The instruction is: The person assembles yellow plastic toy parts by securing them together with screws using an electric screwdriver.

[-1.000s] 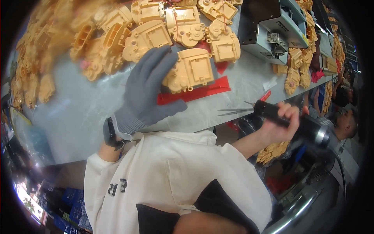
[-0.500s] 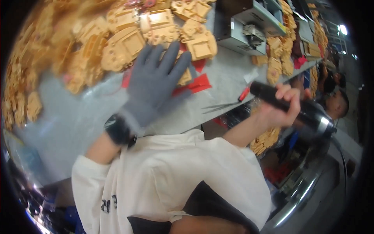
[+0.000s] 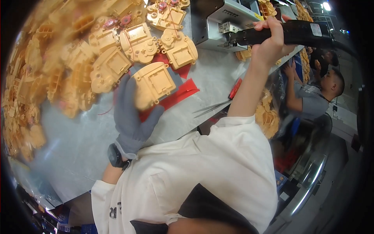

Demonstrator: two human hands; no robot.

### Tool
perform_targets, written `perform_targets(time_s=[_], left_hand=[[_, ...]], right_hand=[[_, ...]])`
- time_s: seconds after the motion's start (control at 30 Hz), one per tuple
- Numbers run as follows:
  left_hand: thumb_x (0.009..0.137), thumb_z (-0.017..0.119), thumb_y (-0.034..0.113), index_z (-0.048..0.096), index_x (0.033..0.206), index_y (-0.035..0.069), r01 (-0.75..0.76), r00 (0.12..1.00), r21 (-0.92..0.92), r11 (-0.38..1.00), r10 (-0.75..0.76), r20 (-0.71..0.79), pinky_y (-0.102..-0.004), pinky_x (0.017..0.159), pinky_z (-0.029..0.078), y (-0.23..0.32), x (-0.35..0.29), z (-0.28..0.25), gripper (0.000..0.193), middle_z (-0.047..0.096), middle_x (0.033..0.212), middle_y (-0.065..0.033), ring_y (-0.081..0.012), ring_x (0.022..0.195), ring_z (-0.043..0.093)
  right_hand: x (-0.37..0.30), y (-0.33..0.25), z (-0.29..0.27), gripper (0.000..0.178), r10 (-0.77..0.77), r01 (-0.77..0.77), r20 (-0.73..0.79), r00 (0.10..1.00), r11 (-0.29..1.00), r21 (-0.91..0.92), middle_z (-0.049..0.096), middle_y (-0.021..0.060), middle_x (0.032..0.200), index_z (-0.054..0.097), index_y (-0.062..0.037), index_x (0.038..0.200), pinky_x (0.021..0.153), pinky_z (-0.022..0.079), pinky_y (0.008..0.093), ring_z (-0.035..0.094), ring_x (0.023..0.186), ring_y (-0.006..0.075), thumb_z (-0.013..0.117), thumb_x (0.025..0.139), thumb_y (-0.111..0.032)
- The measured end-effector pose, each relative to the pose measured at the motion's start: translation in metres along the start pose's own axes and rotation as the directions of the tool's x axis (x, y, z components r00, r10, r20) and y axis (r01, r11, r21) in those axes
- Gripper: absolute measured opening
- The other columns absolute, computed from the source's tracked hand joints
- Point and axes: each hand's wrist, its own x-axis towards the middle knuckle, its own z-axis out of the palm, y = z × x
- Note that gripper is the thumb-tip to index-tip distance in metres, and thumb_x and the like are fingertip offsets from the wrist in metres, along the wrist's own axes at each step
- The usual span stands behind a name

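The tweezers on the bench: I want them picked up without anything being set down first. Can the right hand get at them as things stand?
Probably not. The right hand is raised and closed around the black power tool, so it is occupied. The tweezers lie uncovered on the grey bench, near the right forearm.

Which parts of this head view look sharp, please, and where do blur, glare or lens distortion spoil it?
Head view: the gloved left hand on the tan plastic housing is fairly sharp, as is the right hand on the black power tool; the pile of tan parts at left smears into blur; a ceiling lamp flares top right; the grey table edge bows, corners black.
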Motion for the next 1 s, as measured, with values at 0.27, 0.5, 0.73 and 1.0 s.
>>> perform_targets(time_s=[0.27,0.5,0.73,1.0], left_hand=[[0.065,0.077,0.025,0.04,0.125,-0.003,0.006,1.0,-0.025,1.0,-0.007,-0.024,-0.0438,0.09,0.04,-0.019,0.004,0.007,0.076,0.05,0.118,-0.0231,-0.0388,0.105,0.05],[0.065,0.077,0.028,0.042,0.123,-0.004,0.055,0.998,-0.114,0.992,-0.057,-0.009,-0.0418,0.09,0.041,-0.018,0.002,0.004,0.075,0.052,0.116,-0.0213,-0.0369,0.104,0.052],[0.065,0.076,0.027,0.042,0.123,-0.004,0.064,0.998,-0.129,0.99,-0.066,-0.016,-0.0423,0.09,0.041,-0.021,0.001,0.002,0.074,0.052,0.116,-0.0213,-0.0368,0.104,0.052],[0.063,0.077,0.028,0.042,0.124,-0.002,0.018,1.0,-0.055,0.998,-0.018,-0.002,-0.042,0.092,0.04,-0.021,0.001,0.002,0.076,0.051,0.118,-0.0194,-0.0357,0.108,0.049]], right_hand=[[-0.058,-0.04,0.002,0.045,0.082,-0.089,0.049,0.995,0.983,0.161,0.05,0.0063,0.059,0.041,-0.0003,0.111,0.051,0.047,0.0319,0.05,0.047,0.0153,0.058,0.069,0.002],[-0.002,-0.007,0.009,0.04,-0.093,0.094,-0.008,0.996,0.996,0.012,0.052,0.0076,0.058,0.043,0.002,0.106,0.052,0.049,0.0332,0.05,0.044,0.0164,0.057,0.069,0.005],[-0.024,-0.017,0.003,0.033,0.166,-0.165,0.13,0.978,0.986,-0.014,0.05,0.006,0.059,0.045,-0.0011,0.101,0.053,0.046,0.0317,0.049,0.046,0.0163,0.055,0.069,0.004],[-0.112,-0.073,0.038,0.062,-0.035,-0.131,0.447,0.894,0.933,0.335,0.051,0.007,0.062,0.025,-0.0015,0.13,0.057,0.047,0.0357,0.05,0.049,0.0184,0.053,0.074,0.0]])
